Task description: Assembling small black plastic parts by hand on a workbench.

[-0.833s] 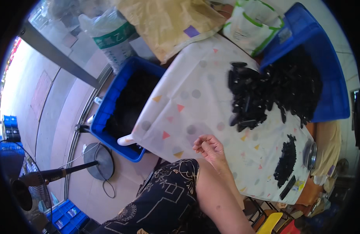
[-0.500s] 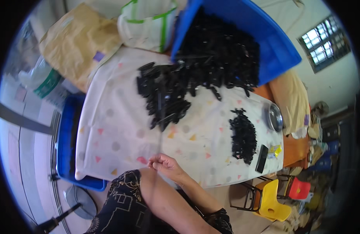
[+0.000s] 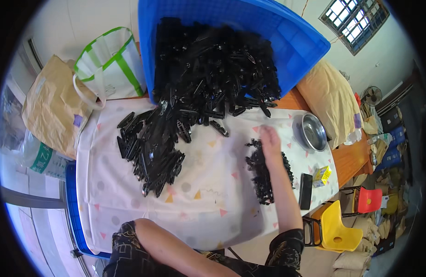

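My right hand (image 3: 269,138) reaches over the far end of a pile of small black parts (image 3: 263,184) at the right of the table. The hand is smeared by motion, so its fingers and anything in them cannot be made out. My bent left arm (image 3: 171,249) crosses the lower edge, its hand out of view. Left of the middle lies a heap of long, glossy black clip-like pieces (image 3: 153,157). It runs back to a large tilted blue bin (image 3: 296,34), which holds many more of them.
A metal bowl (image 3: 313,132), a black phone-like slab (image 3: 305,191) and a small yellow box (image 3: 321,176) lie on the right of the patterned tablecloth (image 3: 116,184). Behind stand a white-green bag (image 3: 125,69) and brown sacks (image 3: 56,106). A yellow chair (image 3: 338,228) is at right.
My right hand has moved from the table's front edge, where its fingers were curled, to the far right over the small black parts. The whole view has shifted and turned.
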Available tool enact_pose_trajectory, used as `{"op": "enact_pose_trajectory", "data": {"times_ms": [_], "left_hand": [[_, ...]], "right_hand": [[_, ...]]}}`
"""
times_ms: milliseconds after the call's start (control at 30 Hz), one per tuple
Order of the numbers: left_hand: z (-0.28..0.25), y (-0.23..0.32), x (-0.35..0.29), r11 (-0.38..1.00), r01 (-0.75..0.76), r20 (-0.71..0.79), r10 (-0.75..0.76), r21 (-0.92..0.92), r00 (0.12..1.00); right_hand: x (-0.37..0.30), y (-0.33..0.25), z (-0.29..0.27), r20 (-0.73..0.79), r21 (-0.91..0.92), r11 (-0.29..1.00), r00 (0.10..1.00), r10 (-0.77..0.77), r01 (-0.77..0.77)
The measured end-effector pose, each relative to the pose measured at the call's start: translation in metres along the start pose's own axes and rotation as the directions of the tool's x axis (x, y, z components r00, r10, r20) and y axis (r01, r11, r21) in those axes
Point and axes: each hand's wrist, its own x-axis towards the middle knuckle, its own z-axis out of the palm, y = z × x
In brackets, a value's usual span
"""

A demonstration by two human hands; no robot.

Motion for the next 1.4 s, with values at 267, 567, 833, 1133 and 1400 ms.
{"op": "enact_pose_trajectory", "data": {"times_ms": [267,567,833,1133,1400], "left_hand": [[-0.176,-0.023,-0.087,0.466,0.683,-0.751,-0.059,0.562,0.658],[-0.353,0.005,-0.267,-0.328,0.896,-0.877,0.463,-0.301,-0.125],[-0.334,-0.004,-0.276,-0.412,0.881,-0.88,0.476,-0.232,-0.009],[-0.304,-0.003,-0.274,-0.282,0.951,-0.932,0.363,-0.129,-0.019],[-0.272,-0.006,-0.274,-0.268,0.963,-0.938,0.328,0.022,0.112]], "right_hand": [[0.168,0.087,-0.088,-0.348,-0.439,0.896,0.906,-0.241,0.069],[0.236,0.124,-0.046,-0.426,-0.448,0.894,0.881,-0.205,-0.009],[0.186,0.069,0.061,-0.285,-0.521,0.851,0.927,-0.245,0.065],[0.141,0.039,0.121,-0.195,-0.564,0.817,0.943,-0.268,0.115],[0.115,0.038,0.14,-0.183,-0.51,0.846,0.941,-0.284,0.156]]}}
